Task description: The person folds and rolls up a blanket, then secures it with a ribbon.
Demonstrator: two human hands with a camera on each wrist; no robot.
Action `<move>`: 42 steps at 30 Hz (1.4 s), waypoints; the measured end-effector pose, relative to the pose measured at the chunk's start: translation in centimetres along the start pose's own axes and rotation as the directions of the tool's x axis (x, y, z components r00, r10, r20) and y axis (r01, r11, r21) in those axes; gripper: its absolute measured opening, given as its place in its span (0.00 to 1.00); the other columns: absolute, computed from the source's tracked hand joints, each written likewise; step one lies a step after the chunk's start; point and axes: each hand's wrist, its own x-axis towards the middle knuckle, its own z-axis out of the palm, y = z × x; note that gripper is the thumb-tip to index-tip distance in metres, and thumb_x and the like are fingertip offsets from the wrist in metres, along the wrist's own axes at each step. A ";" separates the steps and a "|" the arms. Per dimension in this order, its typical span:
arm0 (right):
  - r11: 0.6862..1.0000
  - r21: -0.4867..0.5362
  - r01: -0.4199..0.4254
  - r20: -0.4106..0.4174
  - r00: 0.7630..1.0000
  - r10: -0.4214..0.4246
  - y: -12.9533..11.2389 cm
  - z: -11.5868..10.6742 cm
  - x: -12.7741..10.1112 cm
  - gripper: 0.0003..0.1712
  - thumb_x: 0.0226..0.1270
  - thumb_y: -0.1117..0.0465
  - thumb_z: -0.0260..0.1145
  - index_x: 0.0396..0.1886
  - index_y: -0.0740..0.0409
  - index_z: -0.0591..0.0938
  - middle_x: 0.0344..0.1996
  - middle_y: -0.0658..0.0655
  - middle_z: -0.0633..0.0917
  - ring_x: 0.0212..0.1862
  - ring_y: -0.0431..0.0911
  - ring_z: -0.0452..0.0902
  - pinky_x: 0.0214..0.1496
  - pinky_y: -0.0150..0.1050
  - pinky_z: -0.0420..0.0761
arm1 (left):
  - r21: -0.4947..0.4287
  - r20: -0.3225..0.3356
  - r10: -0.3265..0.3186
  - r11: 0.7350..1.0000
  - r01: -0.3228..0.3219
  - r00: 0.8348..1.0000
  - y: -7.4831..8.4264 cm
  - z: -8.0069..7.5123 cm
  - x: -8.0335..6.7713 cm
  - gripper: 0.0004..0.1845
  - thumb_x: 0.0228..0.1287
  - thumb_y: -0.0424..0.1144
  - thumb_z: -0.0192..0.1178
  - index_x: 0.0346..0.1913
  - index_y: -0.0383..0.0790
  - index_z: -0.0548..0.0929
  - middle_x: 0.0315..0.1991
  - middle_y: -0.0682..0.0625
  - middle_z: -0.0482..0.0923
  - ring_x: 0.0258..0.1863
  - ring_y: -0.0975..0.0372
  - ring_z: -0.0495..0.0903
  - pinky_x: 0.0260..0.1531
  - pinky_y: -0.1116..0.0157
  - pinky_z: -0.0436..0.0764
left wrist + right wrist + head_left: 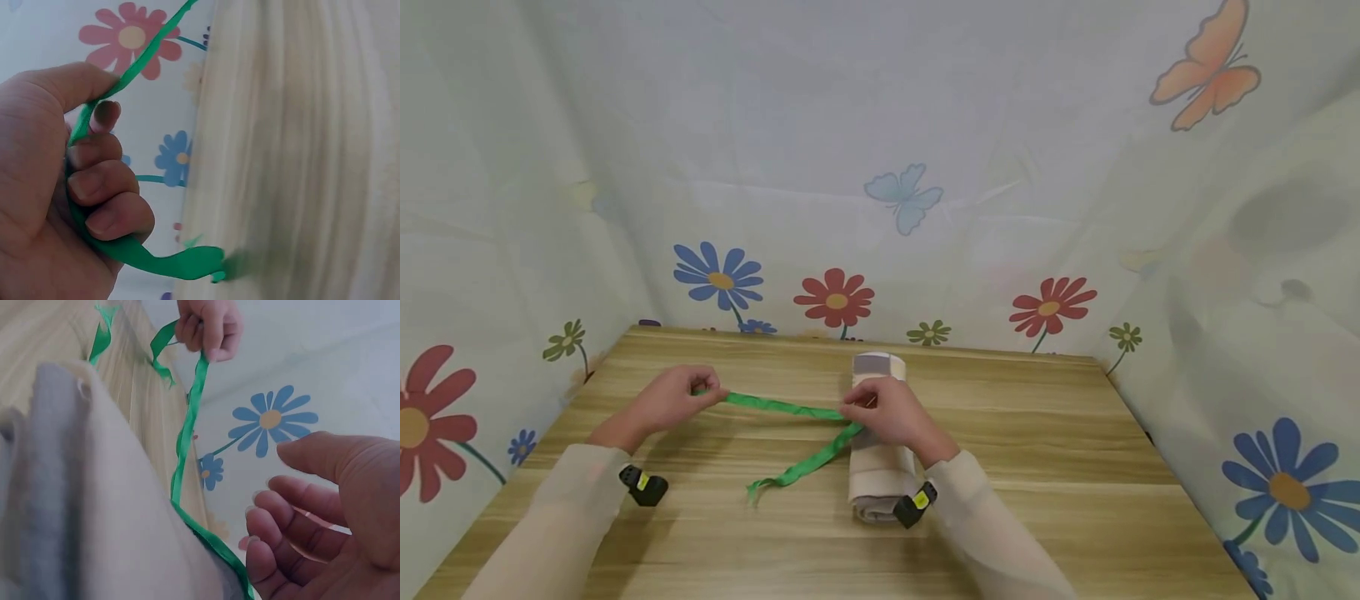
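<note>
The left hand [668, 402] has its fingers clenched round one end of a green ribbon [782, 407], thumb pressing it against the forefinger, at about 9 o'clock from the rolled beige cloth [880, 475] on the wooden table [1060, 467]. The ribbon runs taut toward 3 o'clock over the cloth, its free tail trailing toward 7 o'clock. The right hand [891, 412] rests on the cloth at the ribbon; its fingers appear loosely curled, and whether they pinch the ribbon cannot be told.

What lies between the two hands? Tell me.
A taut stretch of green ribbon runs from the left hand to the right hand above the table, in the head view.
</note>
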 end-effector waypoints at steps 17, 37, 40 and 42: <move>0.983 0.168 0.079 0.021 0.996 -0.084 -1.1 0.7 3.1 0.14 0.73 0.48 0.68 0.49 0.49 0.88 0.43 0.46 0.89 0.45 0.38 0.83 0.50 0.36 0.83 | 0.029 -0.034 0.120 0.992 -0.119 0.992 6.3 -2.4 0.6 0.16 0.74 0.52 0.61 0.31 0.46 0.76 0.23 0.54 0.66 0.22 0.63 0.66 0.34 0.62 0.70; 0.925 0.366 0.106 0.152 0.973 -0.172 -3.4 2.1 5.2 0.19 0.75 0.47 0.65 0.59 0.48 0.84 0.51 0.47 0.87 0.51 0.39 0.82 0.53 0.36 0.83 | -0.122 -0.058 0.226 0.965 -0.231 0.972 11.0 -2.1 0.7 0.10 0.73 0.43 0.63 0.33 0.44 0.79 0.25 0.52 0.69 0.24 0.63 0.68 0.29 0.66 0.70; 0.923 0.366 0.119 0.157 0.970 -0.188 -3.5 1.8 5.3 0.15 0.76 0.48 0.65 0.51 0.50 0.87 0.42 0.48 0.85 0.42 0.41 0.78 0.45 0.35 0.80 | -0.142 -0.064 0.220 0.963 -0.227 0.973 11.2 -1.9 0.7 0.10 0.73 0.43 0.63 0.34 0.44 0.80 0.27 0.52 0.71 0.25 0.62 0.69 0.30 0.65 0.71; 0.923 0.363 0.128 0.159 0.967 -0.197 -3.6 1.5 5.3 0.15 0.77 0.49 0.64 0.46 0.54 0.87 0.37 0.49 0.83 0.37 0.42 0.74 0.41 0.35 0.76 | -0.158 -0.070 0.216 0.962 -0.224 0.974 11.4 -1.7 0.7 0.10 0.73 0.43 0.63 0.33 0.45 0.80 0.28 0.52 0.71 0.26 0.61 0.69 0.30 0.65 0.71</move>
